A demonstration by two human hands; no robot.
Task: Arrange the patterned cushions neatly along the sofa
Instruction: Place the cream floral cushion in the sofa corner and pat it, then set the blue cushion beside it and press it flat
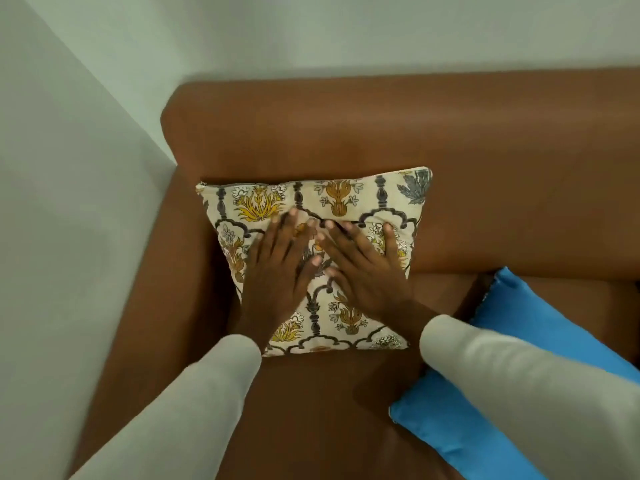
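Note:
A cream cushion printed with yellow flowers and dark arches leans against the backrest in the left corner of the brown sofa. My left hand lies flat on the cushion's face, fingers spread. My right hand presses flat beside it, fingers apart, the two thumbs nearly touching at the cushion's middle. Neither hand grips anything. Both forearms wear pale sleeves that hide the cushion's lower corners.
A plain blue cushion lies on the seat to the right, partly under my right sleeve. The sofa's left armrest stands close to a pale wall. Bare seat shows in front of the patterned cushion.

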